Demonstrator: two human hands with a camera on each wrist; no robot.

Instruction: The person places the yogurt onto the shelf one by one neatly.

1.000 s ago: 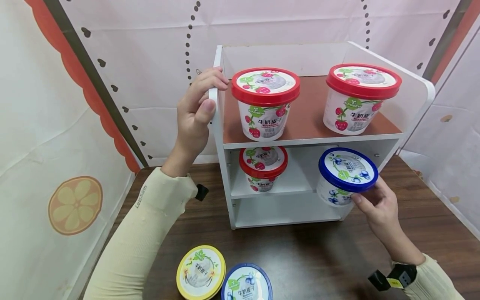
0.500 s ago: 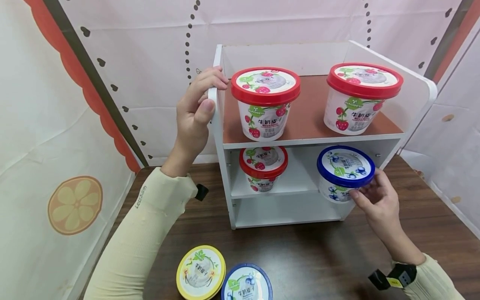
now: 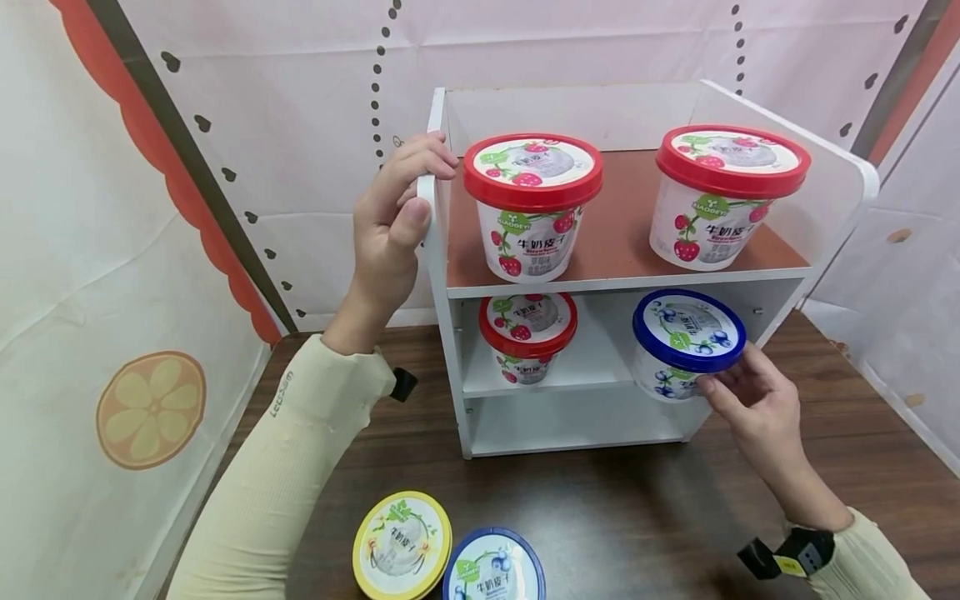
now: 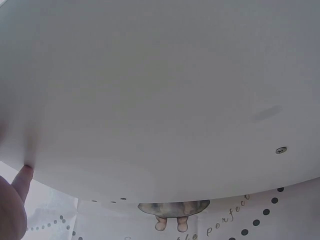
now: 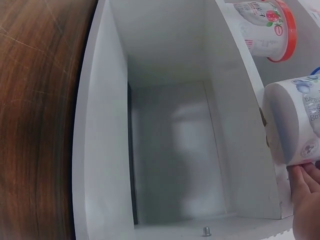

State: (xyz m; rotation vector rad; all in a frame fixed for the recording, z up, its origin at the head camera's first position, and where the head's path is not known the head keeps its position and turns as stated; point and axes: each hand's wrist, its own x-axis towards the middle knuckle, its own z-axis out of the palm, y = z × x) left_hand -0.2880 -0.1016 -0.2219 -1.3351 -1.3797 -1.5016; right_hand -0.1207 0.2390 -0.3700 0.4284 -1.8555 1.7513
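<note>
My right grip (image 3: 759, 408) is grasping the blue-lidded tub (image 3: 686, 346), thumb on the near side, fingers round its right, and we're at the front edge of the middle shelf (image 3: 592, 354), toward its right end. My left grip (image 3: 396, 200) is clasping the top of the left side panel (image 3: 442, 325), bracing it, I'd say. I read this as the placing step: tub going onto the shelf alongside the red-lidded tub (image 3: 528, 337). From the wrist camera its base overlaps that front edge; whether the shelf bears its weight, I can't tell. Next, I reckon, calls for a level push inward until the whole base is behind the edge, then letting go; too early and it could tip out.

And the look of it: white body narrowing downward, deep blue rim, lid face white with blueberries, green leaves and a grey patch under dark lettering. More berries down the side, a small round mark near the plain base. Lid on, no dents I can see.
</note>
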